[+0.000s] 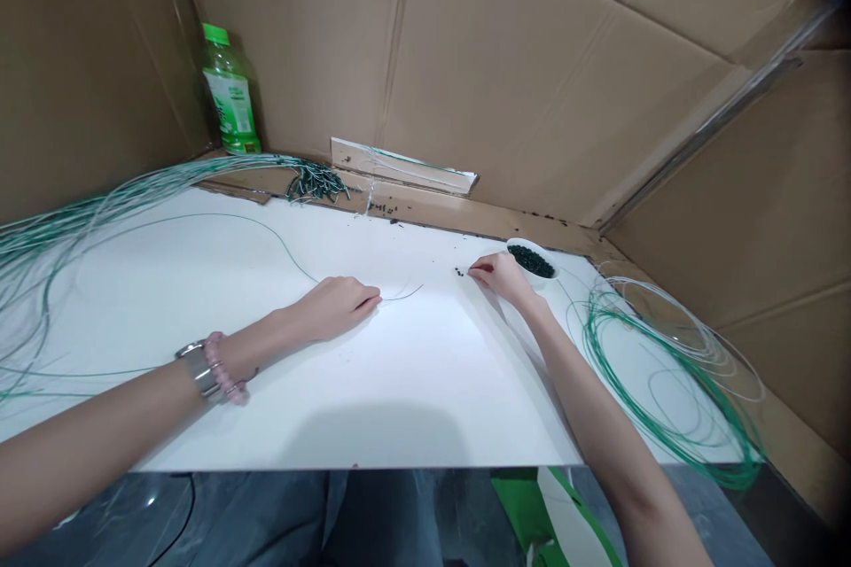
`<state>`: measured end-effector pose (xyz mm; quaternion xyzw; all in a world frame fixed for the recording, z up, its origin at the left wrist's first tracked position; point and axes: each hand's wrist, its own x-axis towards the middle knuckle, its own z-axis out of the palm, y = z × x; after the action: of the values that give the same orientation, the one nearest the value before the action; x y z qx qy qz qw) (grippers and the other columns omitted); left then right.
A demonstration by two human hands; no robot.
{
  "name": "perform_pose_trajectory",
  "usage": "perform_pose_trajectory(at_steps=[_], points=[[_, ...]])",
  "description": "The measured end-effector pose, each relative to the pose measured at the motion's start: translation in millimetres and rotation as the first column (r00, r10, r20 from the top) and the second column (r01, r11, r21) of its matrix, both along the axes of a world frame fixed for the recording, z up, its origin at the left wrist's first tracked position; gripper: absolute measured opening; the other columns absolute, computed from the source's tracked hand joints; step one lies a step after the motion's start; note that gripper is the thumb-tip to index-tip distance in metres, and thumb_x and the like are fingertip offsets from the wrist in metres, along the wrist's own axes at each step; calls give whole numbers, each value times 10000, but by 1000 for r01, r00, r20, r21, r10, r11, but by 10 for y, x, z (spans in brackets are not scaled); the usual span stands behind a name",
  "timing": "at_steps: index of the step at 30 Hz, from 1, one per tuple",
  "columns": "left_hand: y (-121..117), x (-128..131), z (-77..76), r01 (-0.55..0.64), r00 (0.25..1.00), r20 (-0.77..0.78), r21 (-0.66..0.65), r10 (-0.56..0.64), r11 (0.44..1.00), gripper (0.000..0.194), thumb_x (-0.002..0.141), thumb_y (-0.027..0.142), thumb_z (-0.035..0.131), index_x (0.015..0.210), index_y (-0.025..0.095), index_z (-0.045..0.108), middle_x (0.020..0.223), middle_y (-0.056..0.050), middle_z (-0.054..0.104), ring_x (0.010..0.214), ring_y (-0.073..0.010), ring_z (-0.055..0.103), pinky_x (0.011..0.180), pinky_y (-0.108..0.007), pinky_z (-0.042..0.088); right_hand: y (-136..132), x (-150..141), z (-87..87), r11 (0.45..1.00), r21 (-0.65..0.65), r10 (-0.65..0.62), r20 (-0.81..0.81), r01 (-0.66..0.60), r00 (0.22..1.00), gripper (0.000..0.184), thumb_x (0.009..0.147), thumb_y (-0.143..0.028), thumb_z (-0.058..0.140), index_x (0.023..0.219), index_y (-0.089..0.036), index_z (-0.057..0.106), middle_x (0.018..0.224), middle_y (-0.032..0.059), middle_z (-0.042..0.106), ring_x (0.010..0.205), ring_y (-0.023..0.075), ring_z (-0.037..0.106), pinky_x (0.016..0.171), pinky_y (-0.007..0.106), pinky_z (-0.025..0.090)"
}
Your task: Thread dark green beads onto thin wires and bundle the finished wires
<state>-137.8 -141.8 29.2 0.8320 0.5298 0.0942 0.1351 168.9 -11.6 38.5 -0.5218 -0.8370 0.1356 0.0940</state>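
Note:
My left hand (342, 306) is closed in a pinch on a thin green wire (279, 239). One short end of the wire sticks out to the right of the fingertips, and the rest curves back to the left. To the right, my right hand (502, 275) has its fingertips pressed together close to the white tabletop (412, 390). Whatever lies between those fingers is hidden. A few tiny black beads (459, 272) lie just left of the right fingertips. Behind that hand stands a white dish (551, 275) filled with small dark beads (530, 260).
A coil of green and white wire (618, 354) lies at the right. Many strands (133, 195) stretch along the left, ending in a dark beaded bunch (316, 180). A green bottle (231, 102) stands at the back left. Cardboard walls (498, 62) enclose the table.

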Motion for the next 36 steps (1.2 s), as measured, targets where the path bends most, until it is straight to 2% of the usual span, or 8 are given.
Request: perform_pose_trajectory(at_steps=[14, 19, 25, 29, 36], points=[[1, -14, -3, 6, 1000, 1, 16, -6, 1000, 424, 971, 338, 264, 660, 179, 503, 615, -41, 582, 558, -169, 514, 553, -287, 287, 98, 108, -75, 996, -88, -47, -151, 34, 987, 272, 942, -359, 570, 1073, -125, 612, 1004, 50, 645, 841, 144, 641, 742, 314, 564], [1, -10, -3, 10, 1000, -1, 28, -10, 1000, 433, 972, 335, 268, 661, 178, 525, 612, -46, 590, 554, -172, 525, 548, -292, 296, 81, 96, -106, 994, -108, -15, -152, -1, 988, 268, 938, -358, 576, 1068, -127, 616, 1010, 50, 645, 852, 147, 640, 757, 322, 563], [0, -8, -1, 10, 1000, -2, 30, -9, 999, 428, 976, 336, 268, 669, 183, 525, 631, -48, 607, 579, -187, 541, 552, -286, 293, 65, 67, -105, 990, -135, -45, -113, 30, 993, 271, 946, -361, 563, 1081, -131, 612, 1018, 53, 644, 853, 146, 641, 755, 320, 565], [2, -3, 5, 9, 1000, 0, 21, -9, 1000, 423, 974, 330, 271, 660, 182, 511, 619, -43, 597, 561, -179, 527, 549, -283, 284, 43, 61, -63, 993, -112, -55, -71, 47, 996, 274, 944, -360, 566, 1084, -128, 611, 1024, 54, 644, 864, 150, 642, 766, 328, 563], [5, -8, -1, 9, 1000, 8, 19, -9, 1000, 413, 971, 329, 267, 655, 180, 488, 606, -38, 576, 549, -167, 505, 546, -283, 267, -23, 98, 114, 997, -68, -27, 24, 28, 999, 257, 942, -365, 568, 1024, -128, 627, 968, 40, 652, 818, 136, 639, 739, 305, 561]])
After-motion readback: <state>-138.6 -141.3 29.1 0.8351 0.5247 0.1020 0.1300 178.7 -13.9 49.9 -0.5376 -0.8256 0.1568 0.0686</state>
